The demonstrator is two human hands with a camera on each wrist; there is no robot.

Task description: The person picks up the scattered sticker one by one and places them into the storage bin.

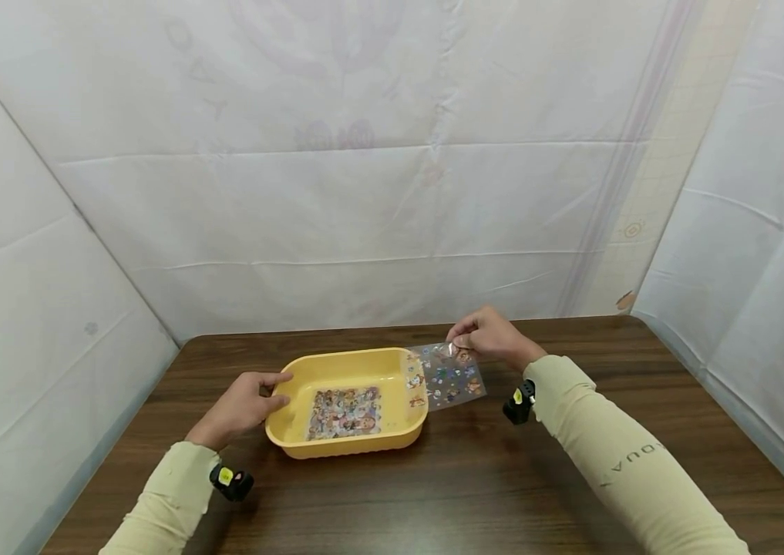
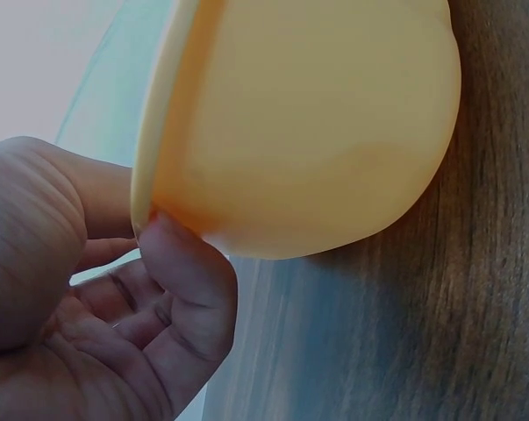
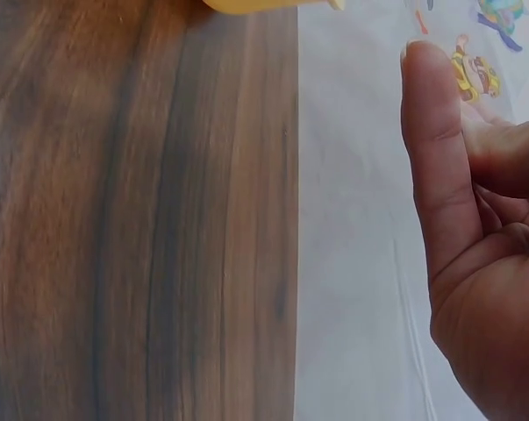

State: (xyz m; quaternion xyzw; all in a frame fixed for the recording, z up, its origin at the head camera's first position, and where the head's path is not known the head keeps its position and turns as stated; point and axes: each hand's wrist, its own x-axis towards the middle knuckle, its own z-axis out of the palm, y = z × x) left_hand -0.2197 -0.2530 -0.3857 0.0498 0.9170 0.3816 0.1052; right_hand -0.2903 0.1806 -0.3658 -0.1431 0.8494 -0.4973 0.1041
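A yellow plastic tray point(image 1: 357, 446) stands on the brown table. My left hand point(image 1: 242, 407) pinches its left rim between thumb and fingers; the left wrist view shows this grip on the tray's edge point(image 2: 308, 132) up close. My right hand point(image 1: 492, 337) pinches the far right corner of a clear sticker sheet point(image 1: 450, 378) printed with small cartoon figures. That sheet lies partly over the tray's right end and juts out past the rim. Inside the tray, more sticker sheets point(image 1: 345, 414) lie flat on the bottom. In the right wrist view, part of the sheet point(image 3: 479, 70) shows behind the thumb.
The dark wood-grain table point(image 1: 392, 501) extends around the tray. White patterned cloth point(image 1: 364, 231) hangs behind the table's far edge and on both sides. A small black camera sits on each wrist, the left one point(image 1: 231, 482) near the tray's front left.
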